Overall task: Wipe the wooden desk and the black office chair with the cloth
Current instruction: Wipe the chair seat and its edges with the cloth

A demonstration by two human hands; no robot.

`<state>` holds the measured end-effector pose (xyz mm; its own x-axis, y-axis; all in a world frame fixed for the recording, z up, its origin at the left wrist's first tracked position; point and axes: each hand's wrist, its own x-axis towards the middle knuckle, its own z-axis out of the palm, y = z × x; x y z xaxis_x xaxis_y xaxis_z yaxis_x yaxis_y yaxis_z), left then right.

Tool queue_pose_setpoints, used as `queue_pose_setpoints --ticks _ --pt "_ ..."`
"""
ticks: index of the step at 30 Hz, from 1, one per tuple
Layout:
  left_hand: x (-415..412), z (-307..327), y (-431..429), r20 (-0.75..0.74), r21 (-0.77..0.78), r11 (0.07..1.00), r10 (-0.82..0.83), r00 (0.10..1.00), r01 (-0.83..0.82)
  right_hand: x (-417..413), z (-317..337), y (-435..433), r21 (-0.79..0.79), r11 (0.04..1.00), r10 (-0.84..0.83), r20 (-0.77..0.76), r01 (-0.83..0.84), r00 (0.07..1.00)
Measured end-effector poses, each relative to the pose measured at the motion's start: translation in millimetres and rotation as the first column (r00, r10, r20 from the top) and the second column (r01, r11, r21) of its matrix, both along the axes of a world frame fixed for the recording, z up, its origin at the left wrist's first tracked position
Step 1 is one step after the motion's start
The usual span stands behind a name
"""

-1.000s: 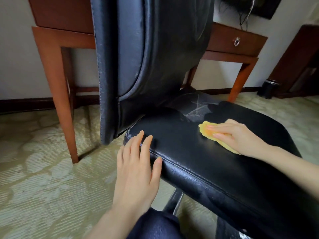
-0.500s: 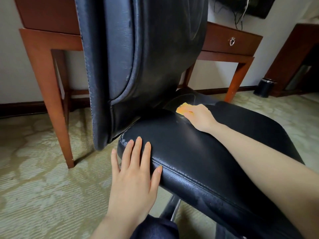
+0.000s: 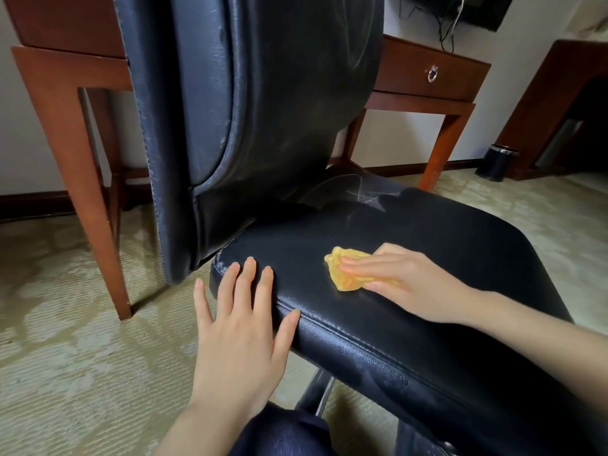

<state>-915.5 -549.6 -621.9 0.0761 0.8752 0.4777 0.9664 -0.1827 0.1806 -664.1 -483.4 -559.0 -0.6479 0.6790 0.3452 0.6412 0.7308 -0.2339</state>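
The black office chair (image 3: 427, 258) fills the middle of the view, its tall backrest on the left and its seat stretching to the right. My right hand (image 3: 404, 284) presses a crumpled yellow cloth (image 3: 345, 274) flat onto the seat with straight fingers, near the seat's front left part. My left hand (image 3: 243, 320) rests on the seat's left corner, fingers spread and straight. Behind the chair stands the wooden desk (image 3: 424, 74) with a drawer and ring pull. Pale smear marks show on the seat close to the backrest.
A desk leg (image 3: 85, 179) stands on the patterned carpet left of the chair. A small black bin (image 3: 496, 162) sits on the floor at the right, beside dark wooden furniture (image 3: 559, 103). My dark-clothed knee (image 3: 279, 436) is at the bottom.
My right hand slid the cloth from the back of the seat near the backrest forward and toward my left hand. The left hand stayed on the seat corner.
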Motion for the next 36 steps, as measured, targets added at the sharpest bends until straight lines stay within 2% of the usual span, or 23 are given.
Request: queue_pose_setpoints --ticks 3,8,11,15,20,25,29,36 --pt "1 0 1 0.012 0.007 1.000 0.000 1.000 0.000 16 6 19 -0.004 0.999 -0.043 0.077 0.043 0.996" --pt "1 0 2 0.020 0.037 0.999 -0.001 1.000 0.000 26 9 71 -0.042 0.916 -0.391 0.119 0.398 0.913" --pt "1 0 3 0.026 0.041 0.999 0.002 1.000 -0.004 10 12 97 -0.036 0.892 -0.446 0.093 0.451 0.890" --pt "-1 -1 2 0.030 0.035 0.999 0.002 1.000 -0.003 -18 9 123 0.039 0.827 -0.560 0.155 0.561 0.814" --pt "0 -1 2 0.045 0.036 0.999 -0.001 0.999 -0.001 -54 15 134 0.004 0.900 -0.426 0.224 0.436 0.877" --pt "2 1 4 0.048 0.046 0.999 0.011 0.999 -0.013 -69 4 128 -0.108 0.948 -0.281 0.162 0.300 0.946" --pt "0 1 7 0.042 0.058 0.998 0.008 0.999 -0.010 -58 7 90 -0.090 0.985 -0.132 0.170 0.148 0.977" --pt "-4 1 6 0.041 0.049 0.999 0.008 0.999 -0.010 -30 4 13 -0.167 0.986 0.038 0.110 -0.019 0.993"
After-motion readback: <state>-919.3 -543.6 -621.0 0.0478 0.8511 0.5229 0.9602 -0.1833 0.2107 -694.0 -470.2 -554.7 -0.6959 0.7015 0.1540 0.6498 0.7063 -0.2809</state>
